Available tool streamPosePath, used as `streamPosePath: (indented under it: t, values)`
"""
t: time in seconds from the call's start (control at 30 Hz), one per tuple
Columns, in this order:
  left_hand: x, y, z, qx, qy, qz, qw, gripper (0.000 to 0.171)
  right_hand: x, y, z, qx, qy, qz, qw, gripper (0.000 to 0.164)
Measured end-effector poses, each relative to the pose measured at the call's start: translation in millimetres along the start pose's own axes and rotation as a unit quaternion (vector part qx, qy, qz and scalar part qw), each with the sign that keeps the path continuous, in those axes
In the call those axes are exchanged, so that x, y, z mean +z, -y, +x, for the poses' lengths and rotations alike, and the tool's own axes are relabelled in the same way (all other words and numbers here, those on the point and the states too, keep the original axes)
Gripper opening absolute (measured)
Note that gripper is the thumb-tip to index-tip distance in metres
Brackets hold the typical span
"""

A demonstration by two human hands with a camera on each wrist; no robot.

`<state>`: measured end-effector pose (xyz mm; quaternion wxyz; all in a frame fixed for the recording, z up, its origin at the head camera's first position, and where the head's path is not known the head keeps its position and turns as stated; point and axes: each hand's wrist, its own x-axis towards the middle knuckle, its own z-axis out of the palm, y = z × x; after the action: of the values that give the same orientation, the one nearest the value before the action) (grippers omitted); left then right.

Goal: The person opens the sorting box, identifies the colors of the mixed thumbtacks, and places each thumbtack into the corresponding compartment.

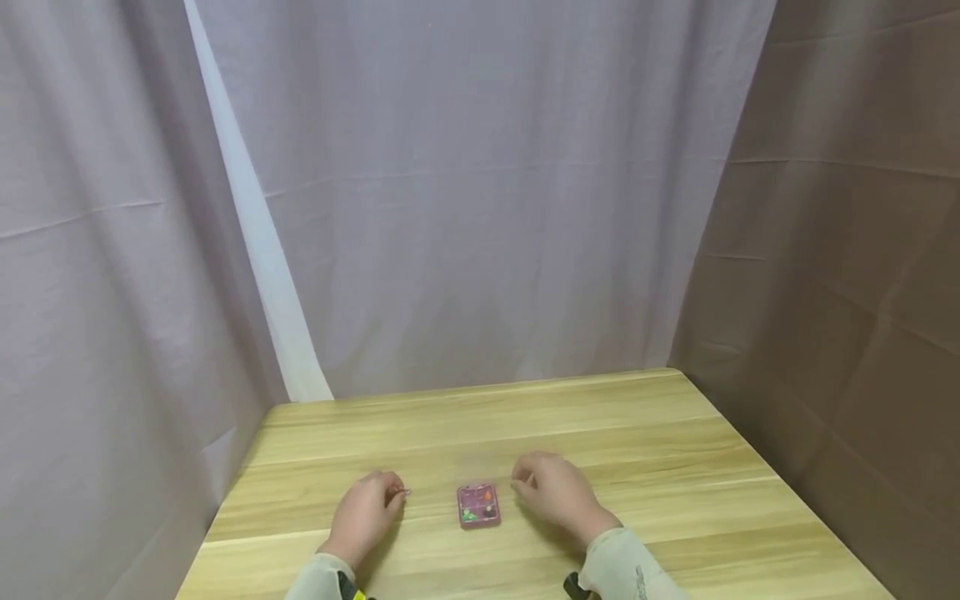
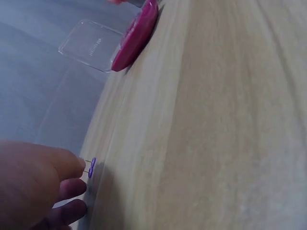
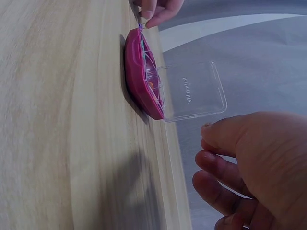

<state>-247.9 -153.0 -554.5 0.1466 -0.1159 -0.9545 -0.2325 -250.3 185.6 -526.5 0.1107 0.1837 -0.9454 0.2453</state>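
My left hand (image 1: 365,510) pinches a small purple piece with two thin metal pins (image 2: 91,167) between thumb and fingertips, just above the table to the left of the box. The exact kind of piece is too small to tell. A magenta plastic case (image 1: 478,507) lies between my hands, its clear hinged lid (image 3: 195,91) standing raised. Inside the case sit small green bits (image 1: 469,515), an orange bit (image 1: 487,495) and a dark one. My right hand (image 1: 557,492) hovers to the right of the case, fingers loosely bent, with nothing seen in them.
A wood-grain table (image 1: 675,467) lies under everything. Grey curtains (image 1: 480,208) hang behind it and along the left, with a pale gap (image 1: 255,225) between two of them. A brownish curtain (image 1: 847,250) closes off the right side.
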Motion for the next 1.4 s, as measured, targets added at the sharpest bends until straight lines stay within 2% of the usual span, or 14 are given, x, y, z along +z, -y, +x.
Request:
streamPosePath:
  t: [0.2,0.43,0.6,0.73,0.87,1.0,1.4]
  values:
    - [2.2,2.2,0.7,0.004,0.002,0.013,0.9999,0.008,-1.0,2.4,-1.0,-0.012,-0.007,-0.009,1.000,0.006]
    - [3.8,4.6,1.3,0.007,0.005,0.023,0.9997,0.009,-1.4,3.3,-1.9,-0.007,-0.003,-0.006,1.000,0.007]
    - [2.4,3.9,0.5,-0.003,0.012,0.017,0.9998,0.010,-1.8,4.2,-1.8,-0.006,0.001,0.002,1.000,0.007]
    - [1.3,0.0,0.5,0.006,0.004,0.014,0.9999,0.009,-2.3,4.6,-1.7,-0.004,0.003,0.008,1.000,0.006]
    - [-0.6,-9.7,2.8,0.023,-0.011,0.005,0.9997,0.008,-3.1,4.9,-1.4,-0.006,-0.001,0.009,1.000,0.010]
    - [-1.7,-22.8,6.9,0.027,-0.010,-0.007,0.9996,0.010,-3.7,5.6,-1.8,-0.008,-0.002,0.010,1.000,0.012]
    - [18.3,-64.8,12.9,0.064,0.011,-0.046,0.9968,0.004,3.2,4.9,-6.5,0.003,0.009,0.022,1.000,0.005]
